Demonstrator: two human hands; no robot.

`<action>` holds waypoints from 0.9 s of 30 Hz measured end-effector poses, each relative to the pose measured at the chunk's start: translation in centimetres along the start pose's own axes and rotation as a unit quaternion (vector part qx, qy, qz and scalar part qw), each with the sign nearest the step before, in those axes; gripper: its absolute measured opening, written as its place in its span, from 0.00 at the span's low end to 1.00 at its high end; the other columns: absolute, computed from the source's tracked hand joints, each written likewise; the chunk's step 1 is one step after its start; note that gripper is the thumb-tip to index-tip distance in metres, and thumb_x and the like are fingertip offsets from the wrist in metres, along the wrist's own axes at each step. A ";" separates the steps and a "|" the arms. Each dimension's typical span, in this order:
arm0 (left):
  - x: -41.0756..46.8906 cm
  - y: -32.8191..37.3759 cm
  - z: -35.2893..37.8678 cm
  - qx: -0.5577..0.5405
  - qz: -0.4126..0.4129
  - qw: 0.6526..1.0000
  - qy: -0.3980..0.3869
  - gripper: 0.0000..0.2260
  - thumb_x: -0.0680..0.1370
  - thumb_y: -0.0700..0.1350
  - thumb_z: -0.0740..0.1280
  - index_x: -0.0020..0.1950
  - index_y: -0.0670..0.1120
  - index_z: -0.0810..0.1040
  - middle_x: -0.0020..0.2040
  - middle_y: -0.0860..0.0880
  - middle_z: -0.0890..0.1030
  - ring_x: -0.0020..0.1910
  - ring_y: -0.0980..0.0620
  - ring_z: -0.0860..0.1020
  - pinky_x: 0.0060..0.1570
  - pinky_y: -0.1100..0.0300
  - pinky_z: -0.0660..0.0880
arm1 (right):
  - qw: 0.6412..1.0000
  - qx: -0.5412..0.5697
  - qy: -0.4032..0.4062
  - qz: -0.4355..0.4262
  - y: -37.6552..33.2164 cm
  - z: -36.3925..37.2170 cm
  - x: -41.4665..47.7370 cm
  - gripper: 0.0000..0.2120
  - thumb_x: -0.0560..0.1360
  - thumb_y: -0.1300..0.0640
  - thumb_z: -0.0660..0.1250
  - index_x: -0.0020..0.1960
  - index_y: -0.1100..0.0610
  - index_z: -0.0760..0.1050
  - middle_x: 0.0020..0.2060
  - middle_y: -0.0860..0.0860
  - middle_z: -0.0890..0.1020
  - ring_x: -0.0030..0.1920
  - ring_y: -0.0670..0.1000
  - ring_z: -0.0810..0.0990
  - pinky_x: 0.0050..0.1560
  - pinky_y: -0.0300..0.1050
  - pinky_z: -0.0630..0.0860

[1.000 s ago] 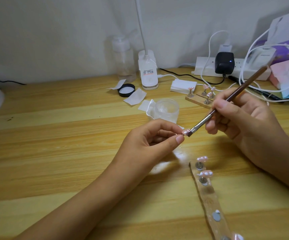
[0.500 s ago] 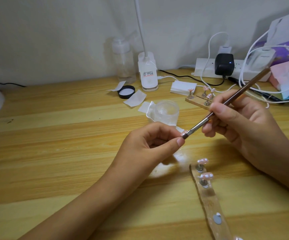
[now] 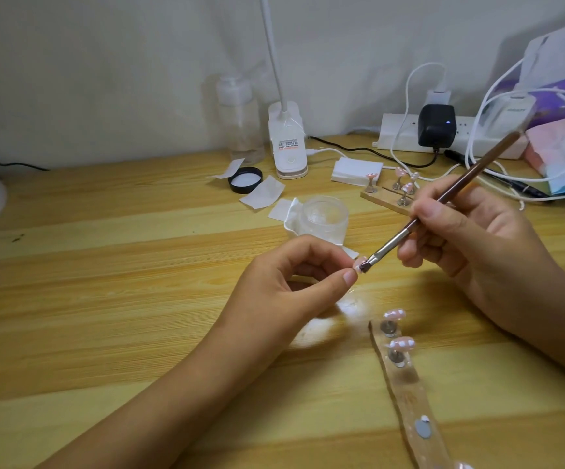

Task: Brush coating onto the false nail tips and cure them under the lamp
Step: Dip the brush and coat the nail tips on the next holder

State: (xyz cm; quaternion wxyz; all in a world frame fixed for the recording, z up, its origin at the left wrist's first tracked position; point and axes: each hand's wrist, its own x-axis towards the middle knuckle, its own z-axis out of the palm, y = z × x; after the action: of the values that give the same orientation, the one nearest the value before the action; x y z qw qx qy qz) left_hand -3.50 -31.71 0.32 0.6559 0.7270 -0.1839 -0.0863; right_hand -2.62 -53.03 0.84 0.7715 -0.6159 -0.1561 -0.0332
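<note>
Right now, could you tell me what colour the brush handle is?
The brush handle is brown; head view.

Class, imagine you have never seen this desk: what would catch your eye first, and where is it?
Dead centre, the left hand pinches a small pink nail tip while the right hand holds a brown brush whose bristles touch it. Lower right, a clear strip carries more pink tips on stands.

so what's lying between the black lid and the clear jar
In the head view, two white paper squares lie flat on the wooden table between the black lid and the clear jar.
</note>
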 end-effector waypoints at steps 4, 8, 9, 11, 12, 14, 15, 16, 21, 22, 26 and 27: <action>-0.1 0.0 0.0 0.016 0.003 1.000 0.001 0.08 0.75 0.40 0.73 0.41 0.54 0.83 0.42 0.46 0.83 0.39 0.60 0.78 0.38 0.71 0.74 | 0.999 -0.017 0.034 0.003 0.2 0.1 0.1 0.11 0.71 0.51 0.71 0.46 0.56 0.74 0.31 0.53 0.82 0.32 0.49 0.81 0.36 0.38 0.78; -0.1 0.1 0.0 0.014 0.002 1.000 -0.001 0.07 0.75 0.39 0.73 0.42 0.51 0.83 0.44 0.41 0.81 0.38 0.59 0.77 0.37 0.70 0.74 | 0.998 -0.012 0.058 -0.006 0.1 0.0 0.2 0.11 0.70 0.51 0.72 0.46 0.54 0.74 0.30 0.52 0.82 0.32 0.49 0.80 0.36 0.38 0.78; 0.0 0.1 0.0 0.014 0.001 1.000 -0.001 0.07 0.75 0.39 0.73 0.42 0.51 0.83 0.45 0.40 0.81 0.38 0.59 0.77 0.37 0.70 0.74 | 0.999 -0.009 0.048 -0.010 0.0 -0.1 0.1 0.10 0.71 0.51 0.72 0.46 0.54 0.74 0.31 0.51 0.81 0.32 0.48 0.81 0.36 0.38 0.78; 0.0 0.1 0.0 0.015 0.000 1.000 0.001 0.08 0.75 0.39 0.73 0.41 0.52 0.84 0.44 0.40 0.81 0.38 0.59 0.77 0.38 0.70 0.75 | 1.000 -0.010 0.017 -0.012 -0.1 -0.1 0.0 0.08 0.71 0.51 0.70 0.45 0.53 0.75 0.32 0.50 0.81 0.33 0.48 0.81 0.36 0.39 0.78; 0.0 0.1 0.1 0.015 -0.001 1.000 0.002 0.09 0.75 0.38 0.73 0.41 0.53 0.84 0.43 0.41 0.81 0.38 0.59 0.76 0.38 0.70 0.74 | 1.000 -0.015 0.005 -0.011 -0.1 0.0 -0.1 0.07 0.71 0.51 0.70 0.45 0.53 0.76 0.32 0.50 0.81 0.34 0.49 0.82 0.36 0.39 0.78; 0.0 0.1 0.1 0.017 0.000 1.000 0.002 0.09 0.75 0.39 0.73 0.41 0.53 0.84 0.42 0.43 0.81 0.37 0.59 0.76 0.38 0.70 0.74 | 1.000 -0.029 0.006 -0.010 0.0 0.1 -0.1 0.06 0.73 0.51 0.70 0.45 0.53 0.76 0.32 0.50 0.81 0.34 0.49 0.81 0.37 0.39 0.78; 0.0 0.1 0.1 0.019 0.000 1.000 0.001 0.08 0.75 0.39 0.73 0.41 0.53 0.84 0.41 0.44 0.82 0.37 0.60 0.76 0.38 0.70 0.73 | 0.999 -0.033 0.019 -0.011 0.1 0.1 -0.1 0.06 0.74 0.52 0.70 0.46 0.54 0.75 0.31 0.51 0.81 0.34 0.49 0.81 0.37 0.39 0.78; 0.0 0.2 0.1 0.019 0.000 1.000 0.001 0.08 0.75 0.39 0.73 0.41 0.52 0.84 0.40 0.46 0.82 0.37 0.60 0.76 0.37 0.70 0.73 | 0.999 -0.035 0.034 -0.011 0.2 0.1 0.0 0.06 0.73 0.53 0.68 0.46 0.54 0.74 0.31 0.51 0.81 0.33 0.49 0.81 0.36 0.38 0.78; -0.1 0.2 0.2 0.025 -0.009 1.000 0.002 0.07 0.74 0.39 0.73 0.41 0.50 0.84 0.36 0.56 0.80 0.35 0.61 0.75 0.35 0.71 0.72 | 0.999 -0.017 0.046 -0.014 0.1 -0.1 0.1 0.07 0.73 0.53 0.68 0.47 0.55 0.73 0.31 0.50 0.81 0.32 0.48 0.80 0.36 0.38 0.78; -0.1 0.3 0.2 0.026 -0.009 1.000 0.003 0.07 0.74 0.39 0.73 0.41 0.51 0.84 0.36 0.55 0.81 0.35 0.61 0.75 0.35 0.71 0.72 | 0.999 -0.015 0.035 -0.013 0.0 -0.1 0.1 0.08 0.73 0.52 0.69 0.46 0.55 0.73 0.32 0.50 0.81 0.32 0.47 0.80 0.35 0.38 0.78; -0.1 0.3 0.1 0.022 -0.013 1.000 0.005 0.08 0.74 0.38 0.73 0.40 0.52 0.84 0.36 0.53 0.80 0.33 0.61 0.75 0.34 0.73 0.71 | 0.999 -0.032 0.008 -0.008 0.1 0.2 -0.1 0.08 0.73 0.51 0.70 0.45 0.54 0.75 0.32 0.50 0.80 0.33 0.48 0.81 0.35 0.38 0.78; -0.1 0.3 0.1 0.022 -0.013 1.000 0.005 0.08 0.74 0.38 0.73 0.40 0.51 0.84 0.36 0.52 0.80 0.33 0.61 0.75 0.34 0.73 0.71 | 0.999 -0.038 0.014 -0.008 0.1 0.2 0.0 0.08 0.73 0.51 0.70 0.45 0.54 0.74 0.31 0.50 0.81 0.33 0.48 0.80 0.36 0.38 0.77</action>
State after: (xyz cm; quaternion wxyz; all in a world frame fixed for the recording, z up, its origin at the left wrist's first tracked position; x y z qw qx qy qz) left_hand -3.67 -31.84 0.56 0.6398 0.7437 -0.1732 -0.0870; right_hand -2.67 -52.83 0.74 0.7490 -0.6432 -0.1495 -0.0540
